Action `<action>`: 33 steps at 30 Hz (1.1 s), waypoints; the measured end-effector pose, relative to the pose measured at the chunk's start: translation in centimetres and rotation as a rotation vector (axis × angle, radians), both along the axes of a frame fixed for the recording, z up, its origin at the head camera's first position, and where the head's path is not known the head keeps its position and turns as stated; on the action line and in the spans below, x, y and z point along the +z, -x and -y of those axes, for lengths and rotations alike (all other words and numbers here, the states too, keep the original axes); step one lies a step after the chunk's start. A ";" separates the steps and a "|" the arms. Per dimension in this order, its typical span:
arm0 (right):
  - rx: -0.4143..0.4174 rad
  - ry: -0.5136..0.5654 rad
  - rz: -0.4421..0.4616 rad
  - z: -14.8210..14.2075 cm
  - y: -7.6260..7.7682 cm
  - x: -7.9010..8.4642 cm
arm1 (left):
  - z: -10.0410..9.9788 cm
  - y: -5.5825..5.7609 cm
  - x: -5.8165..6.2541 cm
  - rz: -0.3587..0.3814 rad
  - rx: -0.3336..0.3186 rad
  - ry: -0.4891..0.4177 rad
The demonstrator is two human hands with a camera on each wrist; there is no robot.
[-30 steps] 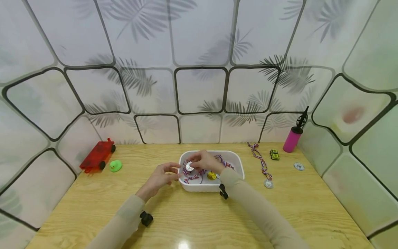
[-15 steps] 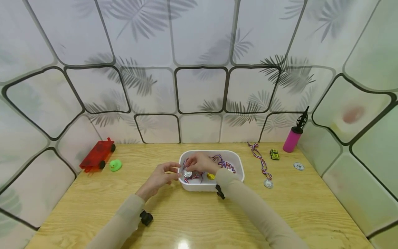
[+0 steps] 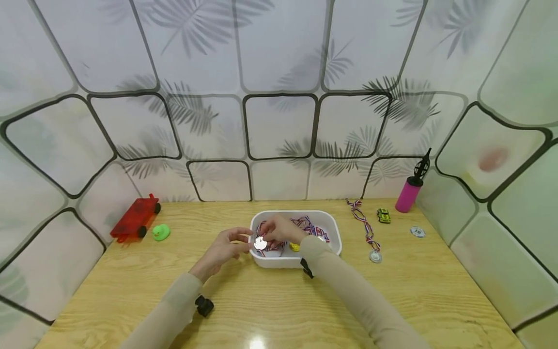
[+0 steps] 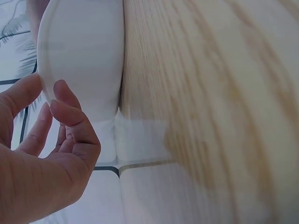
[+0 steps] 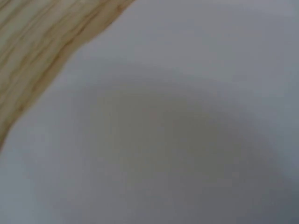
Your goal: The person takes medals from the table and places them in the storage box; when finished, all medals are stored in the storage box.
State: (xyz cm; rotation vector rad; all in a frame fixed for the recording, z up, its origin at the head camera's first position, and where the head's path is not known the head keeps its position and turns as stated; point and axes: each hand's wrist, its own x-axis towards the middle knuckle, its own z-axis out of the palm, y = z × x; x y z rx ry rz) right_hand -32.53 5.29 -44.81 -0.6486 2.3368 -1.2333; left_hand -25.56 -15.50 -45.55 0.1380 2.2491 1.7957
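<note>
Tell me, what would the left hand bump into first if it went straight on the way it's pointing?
The left hand would most likely meet the white tub first: its fingertips are right at the rim, though whether they touch is hard to tell.

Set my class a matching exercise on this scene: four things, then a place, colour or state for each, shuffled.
Things
1. left hand
2. right hand
3. duck
4. pump

Descriptions
A. pink and black
B. inside the white tub, at a silver medal
C. green, beside the red wheeled toy
D. touching the tub's rim

Right pairs: 1-D, 2-B, 3-C, 4-A.
</note>
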 end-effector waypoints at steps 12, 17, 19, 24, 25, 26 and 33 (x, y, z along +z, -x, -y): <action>0.023 0.065 0.064 -1.4 0.2 0.6 | -0.2 -0.1 0.3 0.001 0.009 0.000; 0.066 0.098 0.033 -2.6 0.2 1.0 | -0.1 -0.1 0.0 0.007 0.009 -0.006; 0.076 0.093 0.000 -3.1 0.2 1.0 | -0.1 -0.2 0.0 0.012 0.013 -0.009; 0.058 0.084 -0.043 -4.7 0.2 1.8 | -0.1 -0.4 0.0 0.010 0.015 -0.019; 0.053 0.085 -0.048 -5.1 0.1 1.9 | -0.1 -0.4 0.0 0.009 0.014 -0.020; 0.048 0.082 -0.051 -5.4 0.1 2.0 | -0.1 -0.4 0.0 0.008 0.014 -0.020; 0.022 0.082 -0.002 -7.7 -0.2 3.6 | -0.1 -0.3 -0.1 0.010 0.017 -0.040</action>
